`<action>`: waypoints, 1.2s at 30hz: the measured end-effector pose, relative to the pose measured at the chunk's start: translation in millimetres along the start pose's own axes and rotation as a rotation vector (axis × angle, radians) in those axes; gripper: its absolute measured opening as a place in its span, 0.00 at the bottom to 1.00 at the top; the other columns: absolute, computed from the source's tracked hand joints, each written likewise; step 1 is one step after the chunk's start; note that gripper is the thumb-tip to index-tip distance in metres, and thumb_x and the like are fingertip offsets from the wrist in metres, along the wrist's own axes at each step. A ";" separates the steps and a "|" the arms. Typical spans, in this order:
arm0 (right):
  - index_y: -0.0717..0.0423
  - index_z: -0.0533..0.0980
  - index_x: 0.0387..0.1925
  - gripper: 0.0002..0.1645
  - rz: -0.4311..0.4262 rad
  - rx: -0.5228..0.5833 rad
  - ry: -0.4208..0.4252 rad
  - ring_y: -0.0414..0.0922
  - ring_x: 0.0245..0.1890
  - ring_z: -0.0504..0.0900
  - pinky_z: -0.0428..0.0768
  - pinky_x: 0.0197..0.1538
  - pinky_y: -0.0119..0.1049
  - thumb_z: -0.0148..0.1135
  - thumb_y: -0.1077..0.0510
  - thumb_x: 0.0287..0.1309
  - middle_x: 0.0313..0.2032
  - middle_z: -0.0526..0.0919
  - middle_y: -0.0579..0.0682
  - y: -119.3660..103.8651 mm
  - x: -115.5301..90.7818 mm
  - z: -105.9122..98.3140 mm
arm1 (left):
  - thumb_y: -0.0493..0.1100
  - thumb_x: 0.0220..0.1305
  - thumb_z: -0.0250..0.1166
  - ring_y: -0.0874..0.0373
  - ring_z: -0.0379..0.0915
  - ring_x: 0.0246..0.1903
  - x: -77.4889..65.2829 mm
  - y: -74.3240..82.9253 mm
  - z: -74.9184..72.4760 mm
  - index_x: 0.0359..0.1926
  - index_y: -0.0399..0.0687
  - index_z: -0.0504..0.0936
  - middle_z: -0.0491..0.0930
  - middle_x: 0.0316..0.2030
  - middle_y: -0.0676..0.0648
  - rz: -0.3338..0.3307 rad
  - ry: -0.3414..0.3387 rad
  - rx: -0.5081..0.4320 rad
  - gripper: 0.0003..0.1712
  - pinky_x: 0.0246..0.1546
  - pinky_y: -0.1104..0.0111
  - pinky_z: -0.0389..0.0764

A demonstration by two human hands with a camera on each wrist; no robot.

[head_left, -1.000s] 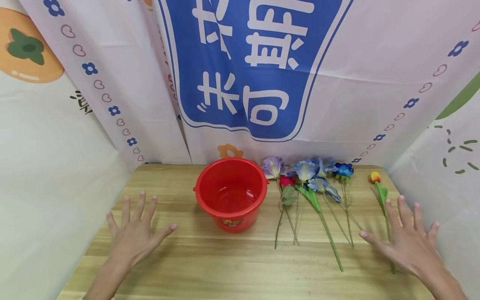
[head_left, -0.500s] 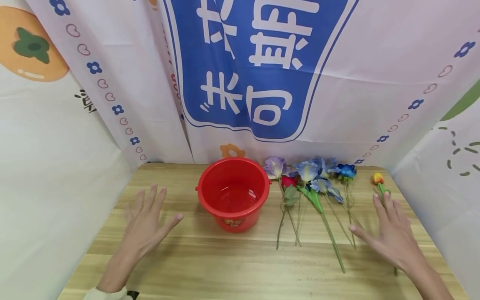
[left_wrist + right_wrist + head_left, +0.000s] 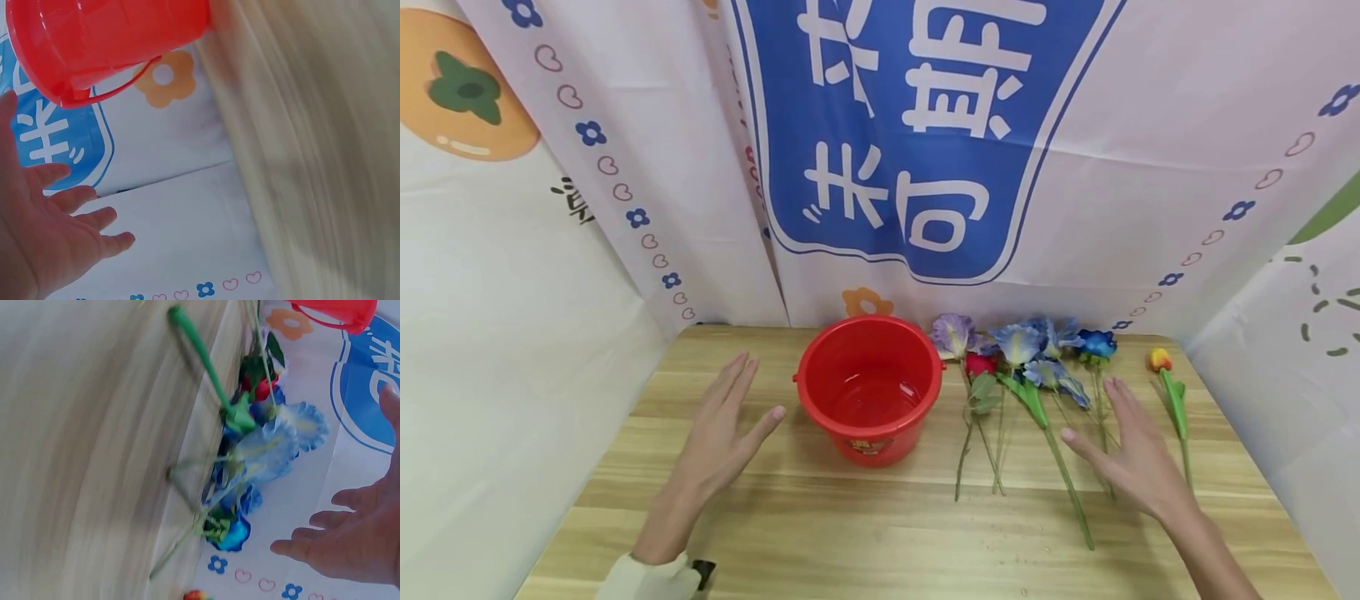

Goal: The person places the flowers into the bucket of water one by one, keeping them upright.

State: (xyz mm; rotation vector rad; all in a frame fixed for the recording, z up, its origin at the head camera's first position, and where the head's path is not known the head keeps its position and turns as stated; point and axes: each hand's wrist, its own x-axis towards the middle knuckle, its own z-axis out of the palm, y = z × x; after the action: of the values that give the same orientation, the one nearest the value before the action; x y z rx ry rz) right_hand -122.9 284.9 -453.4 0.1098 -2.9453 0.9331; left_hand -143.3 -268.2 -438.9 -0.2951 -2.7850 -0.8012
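A red bucket (image 3: 868,383) stands upright near the back middle of the wooden table. My left hand (image 3: 718,433) hovers to its left with the fingers straight and holds nothing; the left wrist view shows the bucket's side and its handle (image 3: 128,84). Over the flower stems on the right is my right hand (image 3: 1135,454), thumb spread, with nothing in it. Between bucket and right hand lie a purple flower (image 3: 953,335), a red rose (image 3: 981,364), pale blue flowers (image 3: 1018,343) and a blue rose (image 3: 234,534). Farther right lies a red-yellow tulip (image 3: 1159,360).
A white cloth (image 3: 1135,167) with a blue printed panel (image 3: 947,225) hangs behind the table. More printed cloth (image 3: 512,350) closes off the left side, and another white cloth (image 3: 1300,367) the right. A green stem (image 3: 1067,483) reaches toward the table's front.
Both hands have moved inward, the left toward the bucket and the right from the tulip's stem toward the other flowers. Their spread fingers have come closer together. The bucket and flowers lie as before.
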 end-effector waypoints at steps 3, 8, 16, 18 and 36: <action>0.53 0.37 0.88 0.64 0.013 0.029 -0.015 0.80 0.79 0.50 0.54 0.69 0.88 0.64 0.33 0.72 0.86 0.40 0.67 -8.2 3.6 4.1 | 0.61 0.75 0.65 0.34 0.50 0.83 4.9 3.3 2.8 0.86 0.50 0.55 0.53 0.85 0.39 0.021 0.040 -0.031 0.49 0.77 0.29 0.60; 0.52 0.41 0.88 0.62 0.033 0.077 -0.023 0.81 0.77 0.56 0.60 0.68 0.86 0.63 0.32 0.72 0.85 0.46 0.68 -20.1 9.7 10.7 | 0.57 0.74 0.67 0.36 0.55 0.82 11.3 9.9 6.9 0.85 0.52 0.60 0.58 0.84 0.41 0.059 0.094 -0.087 0.46 0.75 0.30 0.65; 0.57 0.47 0.87 0.58 0.029 0.217 -0.018 0.78 0.75 0.65 0.72 0.73 0.70 0.63 0.35 0.74 0.82 0.54 0.72 -30.3 19.3 20.9 | 0.55 0.74 0.67 0.37 0.60 0.80 21.6 19.7 12.7 0.83 0.55 0.64 0.65 0.81 0.42 0.068 0.106 -0.201 0.42 0.71 0.27 0.70; 0.58 0.48 0.86 0.57 0.030 0.255 -0.022 0.75 0.77 0.64 0.71 0.74 0.68 0.64 0.36 0.74 0.82 0.55 0.70 -32.4 21.2 23.8 | 0.53 0.74 0.68 0.37 0.62 0.79 24.2 20.5 14.7 0.82 0.54 0.66 0.67 0.80 0.41 0.076 0.108 -0.240 0.40 0.70 0.30 0.72; 0.57 0.61 0.82 0.47 0.141 0.500 -0.047 0.62 0.74 0.75 0.83 0.70 0.45 0.68 0.42 0.74 0.77 0.70 0.63 -38.2 39.8 48.5 | 0.35 0.73 0.68 0.36 0.78 0.67 38.8 24.1 28.4 0.74 0.41 0.76 0.77 0.70 0.37 0.087 0.050 -0.685 0.30 0.56 0.77 0.85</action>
State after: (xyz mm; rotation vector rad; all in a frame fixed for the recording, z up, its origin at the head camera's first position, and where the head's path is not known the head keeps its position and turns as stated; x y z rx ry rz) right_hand -160.7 223.7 -468.5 -0.0608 -2.7143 1.6880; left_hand -178.7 -227.7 -439.7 -0.4905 -2.3379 -1.6877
